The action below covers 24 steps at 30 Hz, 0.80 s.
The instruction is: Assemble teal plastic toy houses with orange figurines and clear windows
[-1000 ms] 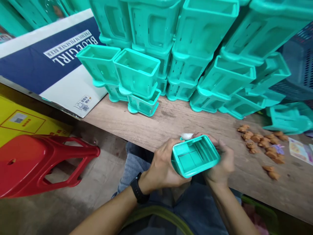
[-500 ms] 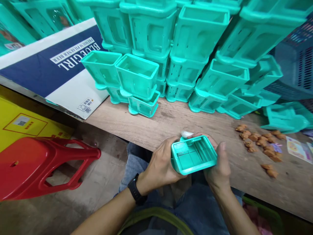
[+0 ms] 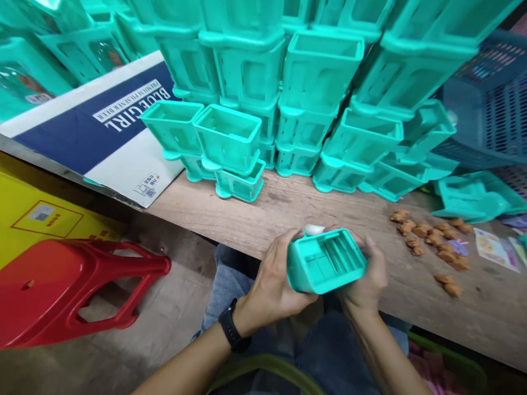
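Note:
A hollow teal plastic box (image 3: 329,263) is held between both hands above the table's front edge, its open end facing up toward me and ribs showing inside. My left hand (image 3: 278,274) wraps round its left side, with a black watch on the wrist. On the right side, my right hand (image 3: 366,280) grips it, thumb up and the other fingers partly hidden behind the box. Something white (image 3: 314,229) shows at the box's far edge, by the fingers; I cannot make out what it is.
Stacks of teal boxes (image 3: 251,71) line the back of the wooden table (image 3: 197,206). Several small brown figures (image 3: 434,237) and a printed card (image 3: 492,249) lie at right, before a blue basket (image 3: 486,104). A white-and-blue carton (image 3: 123,164) and red stool (image 3: 45,285) stand left.
The view has shifted slightly, so the stacks sit lower in the picture. The held box has tilted a little, showing more of its left wall; both hands still grip it.

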Tool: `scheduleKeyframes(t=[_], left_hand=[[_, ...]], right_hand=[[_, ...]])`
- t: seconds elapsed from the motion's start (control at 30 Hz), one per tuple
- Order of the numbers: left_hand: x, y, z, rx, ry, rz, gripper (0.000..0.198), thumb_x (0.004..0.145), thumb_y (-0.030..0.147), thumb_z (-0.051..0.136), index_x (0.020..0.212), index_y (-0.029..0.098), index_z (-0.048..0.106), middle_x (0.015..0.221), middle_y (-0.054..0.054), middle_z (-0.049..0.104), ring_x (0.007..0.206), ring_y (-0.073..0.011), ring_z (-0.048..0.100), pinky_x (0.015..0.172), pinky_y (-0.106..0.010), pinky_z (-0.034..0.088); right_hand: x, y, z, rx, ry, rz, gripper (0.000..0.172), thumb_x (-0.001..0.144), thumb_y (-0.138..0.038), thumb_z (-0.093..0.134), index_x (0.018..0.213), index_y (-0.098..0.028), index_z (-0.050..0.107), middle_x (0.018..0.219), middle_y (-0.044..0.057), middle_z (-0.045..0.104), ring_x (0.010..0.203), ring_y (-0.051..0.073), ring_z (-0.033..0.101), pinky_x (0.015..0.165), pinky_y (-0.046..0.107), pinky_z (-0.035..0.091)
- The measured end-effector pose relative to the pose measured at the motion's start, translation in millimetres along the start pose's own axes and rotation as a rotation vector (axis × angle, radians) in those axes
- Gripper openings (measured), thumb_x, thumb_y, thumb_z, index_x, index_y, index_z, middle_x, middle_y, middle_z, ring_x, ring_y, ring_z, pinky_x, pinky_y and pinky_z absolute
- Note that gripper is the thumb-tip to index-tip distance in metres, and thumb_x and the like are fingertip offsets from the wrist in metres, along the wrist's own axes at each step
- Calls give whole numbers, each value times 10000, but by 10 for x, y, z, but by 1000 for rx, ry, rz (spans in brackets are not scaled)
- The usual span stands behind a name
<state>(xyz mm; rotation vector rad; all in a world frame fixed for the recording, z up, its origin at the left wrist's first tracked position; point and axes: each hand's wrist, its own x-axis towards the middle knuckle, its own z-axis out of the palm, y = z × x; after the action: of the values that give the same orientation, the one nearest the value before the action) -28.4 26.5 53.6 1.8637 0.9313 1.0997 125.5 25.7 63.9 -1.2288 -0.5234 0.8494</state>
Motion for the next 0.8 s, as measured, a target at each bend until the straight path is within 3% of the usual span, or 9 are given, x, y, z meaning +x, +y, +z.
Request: scheduleKeyframes(t=[0.13, 0.23, 0.33, 0.4, 0.47, 0.57, 0.8], left_hand=[[52, 128, -11, -156, 29, -85, 980, 636, 293, 950, 1438, 259, 387, 1392, -81, 597, 1264, -286, 619, 1093, -424, 530], [137, 231, -69, -143, 66, -35, 877, 657, 247, 911, 1387, 238, 425, 1326, -73, 617, 1218, -276, 629, 1069, -408, 537], [230, 294, -130, 13, 53, 32, 857, 640, 211, 888, 1374, 202, 445, 1290, -105, 593, 1217, -313, 597, 1058, -455, 539], [281, 308, -136, 84, 8, 44, 865, 623, 240, 908, 1359, 183, 457, 1250, -119, 589, 1169, -333, 601, 1018, -493, 558], [321, 309, -115, 98, -29, 44, 827, 629, 257, 908, 1325, 172, 470, 1206, -120, 598, 1125, -338, 615, 984, -512, 573], [352, 297, -77, 68, -41, 64, 719, 686, 264, 871, 1286, 161, 490, 1185, -127, 617, 1126, -338, 628, 996, -510, 570], [311, 208, -30, -26, 5, 111, 744, 654, 203, 853, 1306, 168, 497, 1253, -137, 642, 1168, -326, 647, 1038, -471, 564]], right_hand=[[65, 2, -89, 143, 72, 74, 342, 831, -531, 598, 820, -219, 736, 768, 25, 775, 846, 281, 765, 881, 451, 600], [73, -133, -146, 60, 26, 64, 319, 857, -510, 647, 910, -209, 737, 884, 36, 790, 1027, 312, 747, 979, 490, 561], [20, -413, -139, -312, -10, -311, 420, 1003, -517, 485, 1162, -212, 725, 1287, 75, 736, 1303, 300, 621, 1145, 513, 426], [-31, -586, -81, -625, -135, -596, 503, 1055, -517, 367, 1252, -202, 706, 1431, 105, 657, 1396, 306, 542, 1186, 518, 362], [-68, -671, 1, -886, -302, -763, 537, 1061, -535, 340, 1259, -199, 709, 1401, 129, 676, 1356, 331, 571, 1148, 537, 380], [-82, -644, 91, -1094, -431, -855, 530, 1062, -541, 342, 1190, -206, 731, 1216, 135, 758, 1154, 350, 673, 1012, 545, 445], [-97, -576, 80, -1215, -412, -965, 559, 1076, -516, 293, 1132, -180, 736, 1093, 145, 772, 1007, 359, 678, 825, 474, 451]])
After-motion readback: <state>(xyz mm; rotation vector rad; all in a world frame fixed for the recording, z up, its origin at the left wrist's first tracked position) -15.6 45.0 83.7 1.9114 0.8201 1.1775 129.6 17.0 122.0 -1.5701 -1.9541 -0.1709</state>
